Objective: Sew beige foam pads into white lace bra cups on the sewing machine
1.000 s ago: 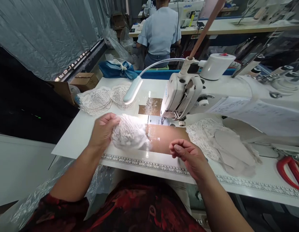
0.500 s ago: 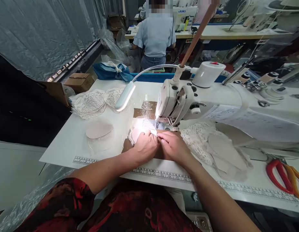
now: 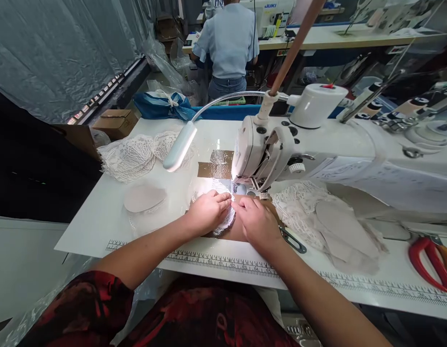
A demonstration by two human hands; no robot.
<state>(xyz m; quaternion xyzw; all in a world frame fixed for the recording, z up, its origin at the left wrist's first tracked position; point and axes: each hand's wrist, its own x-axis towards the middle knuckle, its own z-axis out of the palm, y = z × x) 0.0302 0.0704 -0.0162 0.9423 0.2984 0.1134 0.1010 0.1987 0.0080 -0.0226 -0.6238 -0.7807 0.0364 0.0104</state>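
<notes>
Under the lit needle area of the white sewing machine [image 3: 250, 149] lies a pale lace-trimmed bra cup [image 3: 228, 222]. My left hand [image 3: 208, 212] presses over its top, with the fingers bent and together and their tips near the presser foot [image 3: 234, 187]. Thumb and fingers of my right hand [image 3: 257, 222] pinch at the cup's right edge, close to the left fingertips. The lace edge curves out below the left hand, while much of the cup is hidden beneath it. Brown tape [image 3: 240, 234] covers the machine bed under both hands.
White lace cups [image 3: 127, 156] and a beige pad [image 3: 144, 197] lie left; more lace and fabric pieces [image 3: 339, 226] lie right. Red-handled scissors [image 3: 429, 262] rest far right. A lamp [image 3: 180, 147] hangs over the table. Another person [image 3: 229, 43] sits ahead, back turned.
The cup has turned, so its lace edge now shows toward me below the left hand. My left hand has moved slightly left, its fingers straighter. The view has shifted a little.
</notes>
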